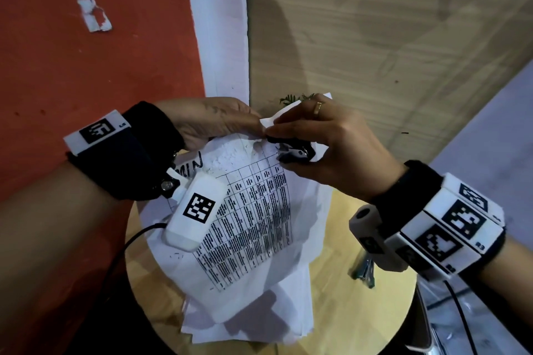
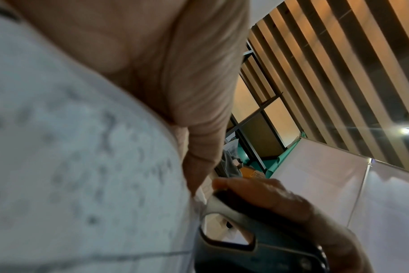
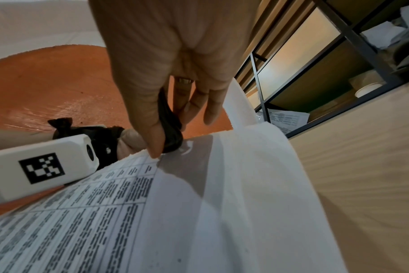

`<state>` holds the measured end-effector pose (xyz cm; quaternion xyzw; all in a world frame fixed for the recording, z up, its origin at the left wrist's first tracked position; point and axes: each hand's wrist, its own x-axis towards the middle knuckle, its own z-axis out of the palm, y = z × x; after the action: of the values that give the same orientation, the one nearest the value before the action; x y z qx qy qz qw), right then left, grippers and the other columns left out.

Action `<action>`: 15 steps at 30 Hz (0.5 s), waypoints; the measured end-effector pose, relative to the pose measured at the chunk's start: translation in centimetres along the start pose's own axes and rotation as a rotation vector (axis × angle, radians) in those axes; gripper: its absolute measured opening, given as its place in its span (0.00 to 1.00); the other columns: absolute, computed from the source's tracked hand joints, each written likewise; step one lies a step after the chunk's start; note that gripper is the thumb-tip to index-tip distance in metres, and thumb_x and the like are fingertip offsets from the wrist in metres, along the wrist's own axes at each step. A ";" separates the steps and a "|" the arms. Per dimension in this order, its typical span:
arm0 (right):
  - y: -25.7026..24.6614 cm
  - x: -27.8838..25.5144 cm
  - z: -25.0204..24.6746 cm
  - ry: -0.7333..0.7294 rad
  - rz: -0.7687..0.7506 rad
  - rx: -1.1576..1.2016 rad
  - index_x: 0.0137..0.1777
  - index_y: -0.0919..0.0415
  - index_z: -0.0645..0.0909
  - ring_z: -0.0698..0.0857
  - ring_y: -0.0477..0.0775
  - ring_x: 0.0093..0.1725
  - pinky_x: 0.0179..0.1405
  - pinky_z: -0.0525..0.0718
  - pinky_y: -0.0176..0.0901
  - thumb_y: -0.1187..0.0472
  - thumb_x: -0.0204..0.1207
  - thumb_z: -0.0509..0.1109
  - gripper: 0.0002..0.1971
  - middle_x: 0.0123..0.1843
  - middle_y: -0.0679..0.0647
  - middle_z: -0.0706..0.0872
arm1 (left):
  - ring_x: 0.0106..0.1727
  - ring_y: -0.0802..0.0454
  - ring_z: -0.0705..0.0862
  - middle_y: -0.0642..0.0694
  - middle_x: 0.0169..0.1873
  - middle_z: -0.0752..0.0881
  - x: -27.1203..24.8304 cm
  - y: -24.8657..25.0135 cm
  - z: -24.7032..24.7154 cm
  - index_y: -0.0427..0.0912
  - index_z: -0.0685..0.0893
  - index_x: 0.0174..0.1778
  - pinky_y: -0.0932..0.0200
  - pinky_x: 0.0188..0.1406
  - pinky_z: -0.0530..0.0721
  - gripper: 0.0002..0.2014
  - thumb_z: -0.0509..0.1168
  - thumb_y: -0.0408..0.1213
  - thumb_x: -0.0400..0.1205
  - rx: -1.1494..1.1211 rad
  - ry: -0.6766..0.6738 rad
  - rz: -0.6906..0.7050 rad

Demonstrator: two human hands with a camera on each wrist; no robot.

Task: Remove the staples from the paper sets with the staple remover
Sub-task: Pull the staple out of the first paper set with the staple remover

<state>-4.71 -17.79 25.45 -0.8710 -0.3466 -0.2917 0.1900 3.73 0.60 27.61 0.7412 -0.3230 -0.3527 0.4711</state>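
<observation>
Head view, biggest thing first: a round wooden table (image 1: pixel 360 311) carries a loose stack of sheets (image 1: pixel 288 326), and above it a stapled paper set (image 1: pixel 253 225) printed with a grid is held up by its top corner. The left hand (image 1: pixel 213 121) pinches that corner, fingers together on the paper. The right hand (image 1: pixel 331 147) has thumb and fingers clamped on the black staple remover (image 1: pixel 294 150), whose metal claws sit right at the corner (the staple itself is too small to make out).

Risks, as I judge them: the set hangs unsupported, so a hard pull could tear the corner rather than free the staple. If the claws miss the staple's crown, they may gouge the top sheet. A freed staple could drop into the stack below and be lost. The left fingertips (image 1: pixel 258 124) lie just beside the claws and could get nipped.
</observation>
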 end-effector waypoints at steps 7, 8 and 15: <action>0.2 0.0 0.0 -0.012 -0.023 -0.023 0.53 0.64 0.88 0.78 0.56 0.48 0.45 0.75 0.38 0.71 0.60 0.76 0.18 0.49 0.59 0.87 | 0.45 0.63 0.86 0.54 0.32 0.88 -0.2 0.7 0.2 0.34 0.82 0.31 0.63 0.56 0.73 0.12 0.63 0.33 0.80 0.036 -0.019 -0.031; 0.2 0.0 0.0 -0.013 -0.031 -0.028 0.52 0.64 0.88 0.78 0.56 0.47 0.44 0.75 0.39 0.72 0.60 0.76 0.18 0.48 0.59 0.87 | 0.47 0.62 0.86 0.51 0.35 0.89 -0.2 0.8 0.2 0.36 0.83 0.29 0.64 0.56 0.75 0.12 0.66 0.33 0.79 0.030 -0.020 -0.040; 0.2 0.0 -0.4 -0.043 -0.074 -0.067 0.53 0.65 0.87 0.82 0.62 0.45 0.43 0.79 0.47 0.72 0.61 0.76 0.18 0.49 0.60 0.87 | 0.55 0.57 0.85 0.48 0.41 0.89 -0.2 1.0 0.3 0.43 0.86 0.22 0.66 0.60 0.74 0.13 0.64 0.40 0.71 0.029 -0.008 -0.061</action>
<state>-4.75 -18.11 25.72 -0.8696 -0.3725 -0.2912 0.1423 3.19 0.30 28.47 0.7562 -0.3070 -0.3650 0.4479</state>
